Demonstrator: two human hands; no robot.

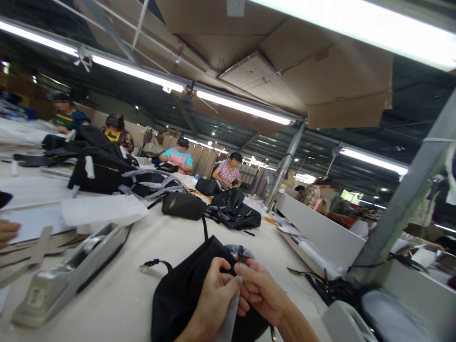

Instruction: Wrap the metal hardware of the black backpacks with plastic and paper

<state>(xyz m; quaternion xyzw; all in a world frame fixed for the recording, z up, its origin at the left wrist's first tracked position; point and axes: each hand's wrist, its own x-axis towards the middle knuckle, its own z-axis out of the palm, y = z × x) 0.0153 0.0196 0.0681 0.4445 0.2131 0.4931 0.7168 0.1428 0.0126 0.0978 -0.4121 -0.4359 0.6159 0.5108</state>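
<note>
A black bag (pixel 178 294) lies on the pale table right in front of me, under both hands. My left hand (pixel 215 289) is closed, pinching a whitish translucent wrapping strip (pixel 229 316) that hangs down over the bag. Close against it, my right hand (pixel 260 285) is closed too, its thumb and fingers at the bag's handle (pixel 233 248), which is partly covered in the same greyish wrap. The fingers hide exactly where strip and handle meet. A short black strap (pixel 156 263) with a metal end sticks out at the bag's left.
A long tape dispenser (pixel 71 280) stands at left beside cardboard strips (pixel 39 247) and white sheets (pixel 103 210). Black bags (pixel 99 173) and a dark pouch (pixel 183 205) lie farther back. Another person's hand (pixel 7 232) shows at the left edge. Several co-workers sit beyond; a metal post (pixel 402 190) rises at right.
</note>
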